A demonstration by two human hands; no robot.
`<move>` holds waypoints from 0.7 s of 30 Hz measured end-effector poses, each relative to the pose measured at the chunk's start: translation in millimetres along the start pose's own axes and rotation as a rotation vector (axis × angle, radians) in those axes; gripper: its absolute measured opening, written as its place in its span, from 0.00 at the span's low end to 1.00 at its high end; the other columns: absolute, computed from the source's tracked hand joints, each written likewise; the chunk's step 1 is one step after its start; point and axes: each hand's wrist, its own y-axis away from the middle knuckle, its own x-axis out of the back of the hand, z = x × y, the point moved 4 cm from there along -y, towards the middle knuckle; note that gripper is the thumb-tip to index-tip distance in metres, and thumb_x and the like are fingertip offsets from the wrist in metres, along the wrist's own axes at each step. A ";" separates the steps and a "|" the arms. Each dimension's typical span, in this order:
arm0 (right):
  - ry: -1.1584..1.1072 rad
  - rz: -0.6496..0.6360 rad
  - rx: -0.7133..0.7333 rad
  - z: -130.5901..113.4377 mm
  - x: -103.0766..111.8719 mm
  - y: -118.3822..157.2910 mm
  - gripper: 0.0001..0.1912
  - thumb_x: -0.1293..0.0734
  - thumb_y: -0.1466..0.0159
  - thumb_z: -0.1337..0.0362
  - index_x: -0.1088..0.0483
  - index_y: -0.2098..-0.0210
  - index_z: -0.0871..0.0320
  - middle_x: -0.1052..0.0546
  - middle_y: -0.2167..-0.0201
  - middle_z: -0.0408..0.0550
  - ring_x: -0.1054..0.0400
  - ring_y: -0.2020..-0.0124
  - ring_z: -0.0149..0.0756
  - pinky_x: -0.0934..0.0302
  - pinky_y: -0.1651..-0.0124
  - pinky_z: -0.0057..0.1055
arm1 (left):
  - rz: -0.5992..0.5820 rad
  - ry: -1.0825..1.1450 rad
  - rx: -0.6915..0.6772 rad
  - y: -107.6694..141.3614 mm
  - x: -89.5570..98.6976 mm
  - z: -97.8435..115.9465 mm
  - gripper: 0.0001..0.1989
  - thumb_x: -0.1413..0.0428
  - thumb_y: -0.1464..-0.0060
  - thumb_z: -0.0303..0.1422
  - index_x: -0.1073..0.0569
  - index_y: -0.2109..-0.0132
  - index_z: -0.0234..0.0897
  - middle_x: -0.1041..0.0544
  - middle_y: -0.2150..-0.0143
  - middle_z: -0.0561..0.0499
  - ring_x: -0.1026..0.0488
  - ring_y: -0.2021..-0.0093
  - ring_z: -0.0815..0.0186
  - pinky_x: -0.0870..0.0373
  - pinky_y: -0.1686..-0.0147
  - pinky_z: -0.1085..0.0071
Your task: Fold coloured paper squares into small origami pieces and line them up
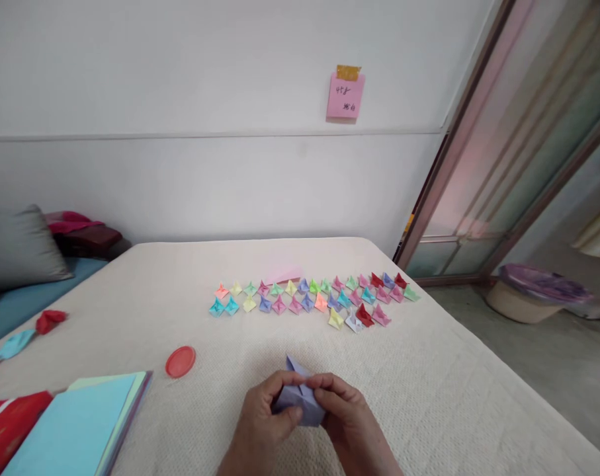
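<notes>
Between my two hands is a folded purple paper (pixel 307 406), with a pointed flap standing up at its far side. My left hand (pixel 262 413) pinches its left part, thumb on the near face and index finger along the top. On the right side my right hand (pixel 346 410) grips the same paper between thumb and fingers. Both hands are just above the cream table cover (pixel 220 423). Beyond them, several small folded paper boats (pixel 307 302) in many colours stand in rows. The far fingers of both hands are partly hidden by the paper.
A stack of coloured paper (pixel 84 413) lies at left beside a red packet (pixel 12 423). A red round lid (pixel 180 361) sits nearer the middle. Red folded paper (pixel 50 321) rests near the left edge. A pink note (pixel 346 97) is taped to the wall.
</notes>
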 end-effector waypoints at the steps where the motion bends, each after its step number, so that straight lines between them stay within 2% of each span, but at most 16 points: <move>1: 0.002 -0.007 -0.004 0.2 -0.6 0.1 0.05 0.28 0.50 0.65 0.23 0.72 0.58 0.23 0.75 0.45 0.33 0.73 0.31 0.44 0.68 0.26 | 0.016 -0.021 0.002 0.0 0.6 -0.6 0.15 0.44 0.59 0.25 0.23 0.60 0.36 0.28 0.73 0.55 0.37 0.73 0.70 0.41 0.72 0.75; 6: 0.039 -0.049 0.016 0.2 -4.5 1.2 0.08 0.28 0.51 0.65 0.23 0.70 0.57 0.21 0.72 0.47 0.31 0.69 0.36 0.42 0.63 0.30 | 0.076 -0.066 0.016 0.6 2.6 0.8 0.11 0.45 0.58 0.26 0.25 0.64 0.36 0.32 0.77 0.57 0.40 0.75 0.70 0.44 0.75 0.76; 9: 0.151 -0.036 0.064 3.2 -2.0 -1.4 0.12 0.27 0.54 0.67 0.24 0.68 0.56 0.21 0.71 0.45 0.31 0.67 0.36 0.42 0.61 0.31 | 0.110 -0.054 0.022 1.2 3.3 5.5 0.08 0.44 0.58 0.27 0.26 0.66 0.36 0.32 0.76 0.56 0.39 0.75 0.70 0.43 0.75 0.75; 12: 0.289 0.003 0.104 8.5 3.6 -6.4 0.14 0.25 0.57 0.64 0.24 0.69 0.55 0.23 0.74 0.43 0.32 0.69 0.37 0.41 0.62 0.32 | 0.120 -0.044 0.023 1.7 2.6 7.6 0.06 0.44 0.59 0.28 0.27 0.68 0.36 0.34 0.77 0.57 0.39 0.75 0.70 0.42 0.74 0.75; 15: 0.408 0.018 0.190 7.2 4.4 -7.2 0.12 0.26 0.55 0.63 0.24 0.70 0.55 0.26 0.75 0.43 0.33 0.70 0.37 0.40 0.65 0.32 | 0.114 -0.076 0.012 2.6 1.1 7.8 0.06 0.45 0.58 0.27 0.27 0.68 0.36 0.33 0.76 0.57 0.39 0.75 0.70 0.42 0.74 0.76; 18: 0.564 0.041 0.301 -1.9 -0.8 -1.3 0.07 0.28 0.52 0.65 0.23 0.71 0.54 0.27 0.67 0.46 0.33 0.66 0.38 0.39 0.63 0.32 | 0.115 -0.095 -0.002 3.6 -0.1 9.8 0.06 0.45 0.57 0.27 0.27 0.67 0.36 0.31 0.76 0.56 0.38 0.75 0.70 0.41 0.74 0.75; 21: 0.700 0.060 0.353 -9.0 -6.2 4.8 0.06 0.30 0.49 0.65 0.22 0.70 0.53 0.27 0.59 0.49 0.32 0.61 0.41 0.38 0.58 0.34 | 0.096 -0.089 -0.012 4.1 -1.4 12.0 0.07 0.46 0.56 0.26 0.27 0.66 0.37 0.27 0.73 0.55 0.34 0.72 0.68 0.38 0.71 0.74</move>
